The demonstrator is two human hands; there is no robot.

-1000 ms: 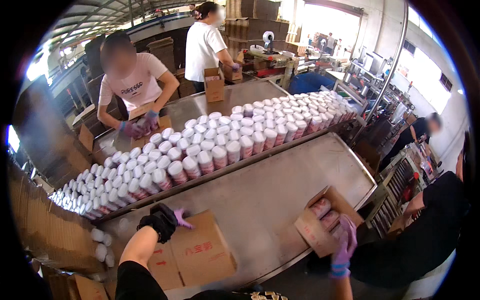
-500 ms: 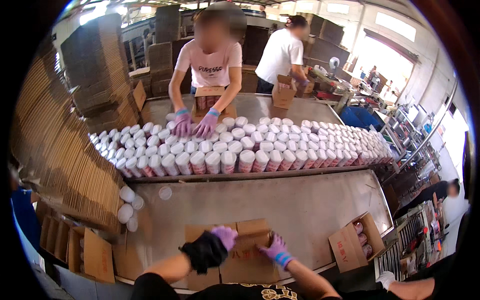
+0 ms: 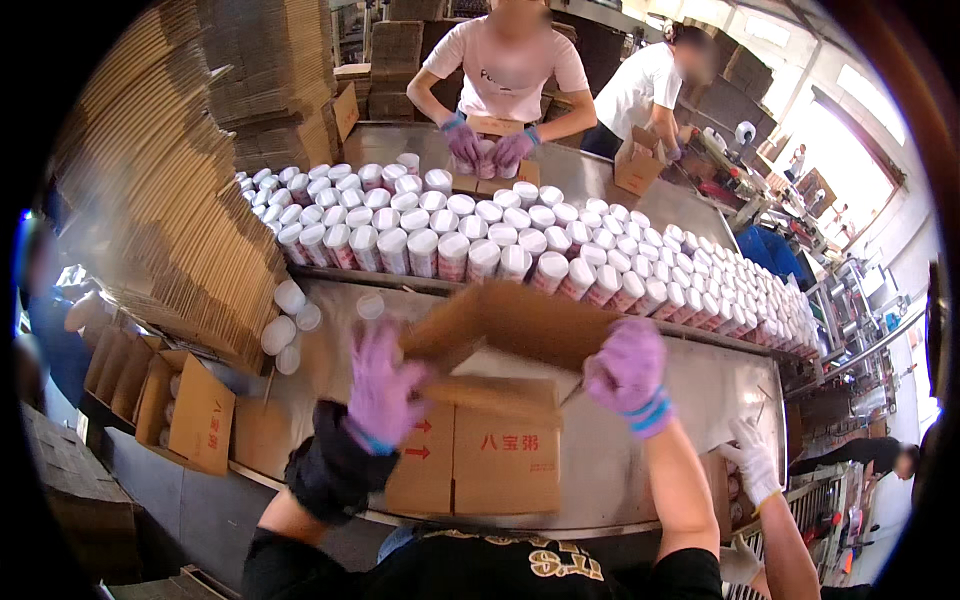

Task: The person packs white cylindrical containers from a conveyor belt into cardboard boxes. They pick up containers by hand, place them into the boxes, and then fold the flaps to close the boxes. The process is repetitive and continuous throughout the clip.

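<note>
A brown cardboard box [image 3: 505, 460] stands partly unfolded in front of me, its far panel [image 3: 545, 325] raised and blurred. My right hand [image 3: 628, 370], in a purple glove with a blue band, grips that panel's right end, fingers curled. My left hand [image 3: 383, 385], in a purple glove with a black sleeve cover at the wrist, is beside the box's left end. Its fingers look spread and are smeared by motion; contact with the cardboard is unclear. Beyond the box, rows of white-lidded cans [image 3: 420, 245] line the table.
Flattened cartons [image 3: 160, 200] are stacked high at left, near loose white lids [image 3: 278, 335]. An open box [image 3: 195, 415] sits at lower left. Across the cans, a person in purple gloves [image 3: 490, 150] handles cans at a box. A white-gloved hand [image 3: 752, 460] reaches in at right.
The cardboard has gone from lying flat to partly raised. Both my hands have moved up and apart. The person opposite now holds cans over a box; the white-gloved hand has come further in.
</note>
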